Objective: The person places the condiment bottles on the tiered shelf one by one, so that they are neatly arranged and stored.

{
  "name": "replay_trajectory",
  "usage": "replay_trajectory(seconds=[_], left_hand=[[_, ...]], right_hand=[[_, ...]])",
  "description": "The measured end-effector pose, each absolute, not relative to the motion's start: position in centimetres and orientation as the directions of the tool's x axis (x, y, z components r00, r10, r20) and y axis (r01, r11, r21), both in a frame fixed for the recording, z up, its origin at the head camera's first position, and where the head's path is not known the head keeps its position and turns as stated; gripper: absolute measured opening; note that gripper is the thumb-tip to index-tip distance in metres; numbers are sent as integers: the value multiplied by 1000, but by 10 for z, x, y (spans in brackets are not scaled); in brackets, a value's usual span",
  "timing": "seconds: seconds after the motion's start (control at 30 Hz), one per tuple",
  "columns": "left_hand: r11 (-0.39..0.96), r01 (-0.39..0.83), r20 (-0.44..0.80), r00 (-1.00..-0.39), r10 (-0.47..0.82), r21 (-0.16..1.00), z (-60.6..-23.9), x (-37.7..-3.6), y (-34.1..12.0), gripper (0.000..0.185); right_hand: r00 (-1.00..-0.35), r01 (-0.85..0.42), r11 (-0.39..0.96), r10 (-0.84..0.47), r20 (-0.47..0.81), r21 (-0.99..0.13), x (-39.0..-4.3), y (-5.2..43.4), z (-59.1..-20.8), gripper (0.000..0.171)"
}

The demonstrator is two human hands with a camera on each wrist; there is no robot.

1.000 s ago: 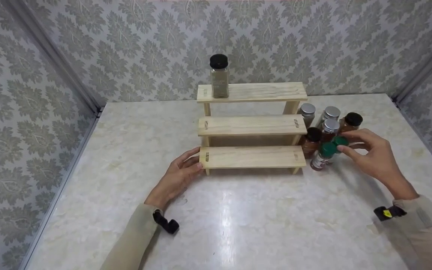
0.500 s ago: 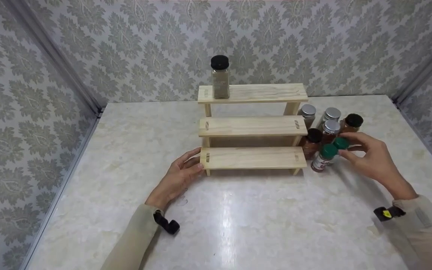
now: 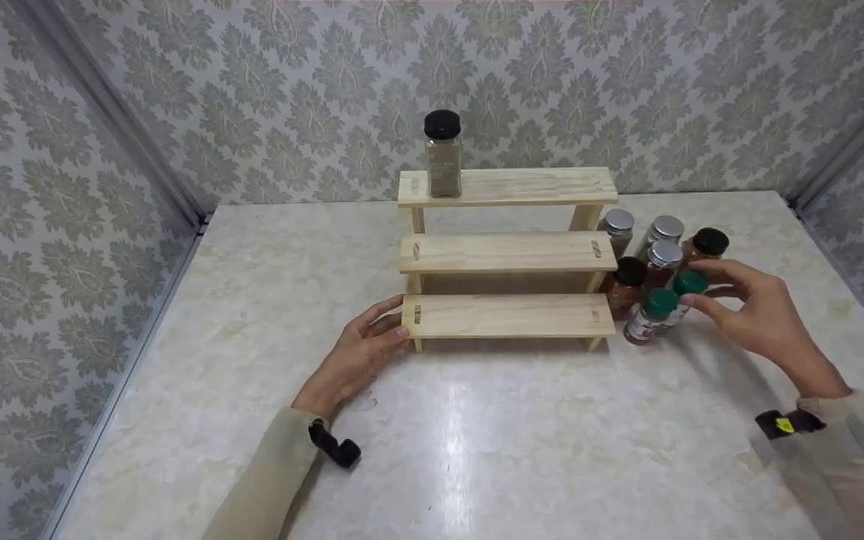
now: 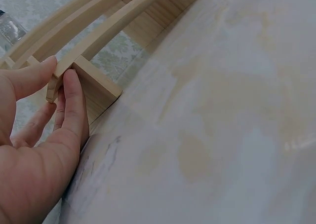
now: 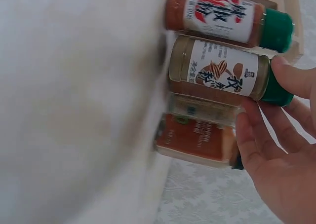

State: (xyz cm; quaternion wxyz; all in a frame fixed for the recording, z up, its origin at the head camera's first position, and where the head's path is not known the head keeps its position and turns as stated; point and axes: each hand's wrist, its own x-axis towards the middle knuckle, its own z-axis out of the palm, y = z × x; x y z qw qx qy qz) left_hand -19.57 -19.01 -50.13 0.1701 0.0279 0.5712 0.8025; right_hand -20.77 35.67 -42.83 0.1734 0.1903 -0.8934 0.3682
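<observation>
A three-step wooden spice rack (image 3: 507, 315) stands on the table. My left hand (image 3: 357, 352) grips the left end of its lowest step; in the left wrist view the thumb lies above the board (image 4: 98, 41) and fingers curl beneath it. My right hand (image 3: 758, 311) pinches the green cap of a spice jar (image 5: 217, 68) with brown powder and a white label. Right beside that jar stands another green-capped jar (image 3: 646, 322), its contents red in the right wrist view. One tall black-capped jar (image 3: 444, 157) stands at the left of the top step.
Several more spice jars crowd the rack's right side: silver-capped ones such as the jar (image 3: 663, 259), a black-capped jar (image 3: 627, 285) against the rack, and another black-capped jar (image 3: 708, 244) behind my right hand. A patterned wall (image 3: 312, 97) rises behind the marbled table (image 3: 537, 450).
My right hand has shifted slightly right with the green-capped jar, widening the gap between the two green caps. The left hand keeps its grip on the rack.
</observation>
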Motion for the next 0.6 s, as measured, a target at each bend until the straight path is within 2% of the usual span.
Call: replay_trajectory(seconds=[0.47, 0.6], left_hand=[[-294, -231, -129, -936, 328, 928, -501, -195, -192, 71], [-300, -231, -126, -936, 329, 925, -501, -195, -191, 71]], right_hand=[[-821, -504, 642, -146, 553, -578, -210, 343, -350, 44], [-833, -491, 622, -129, 538, -610, -215, 330, -328, 44]])
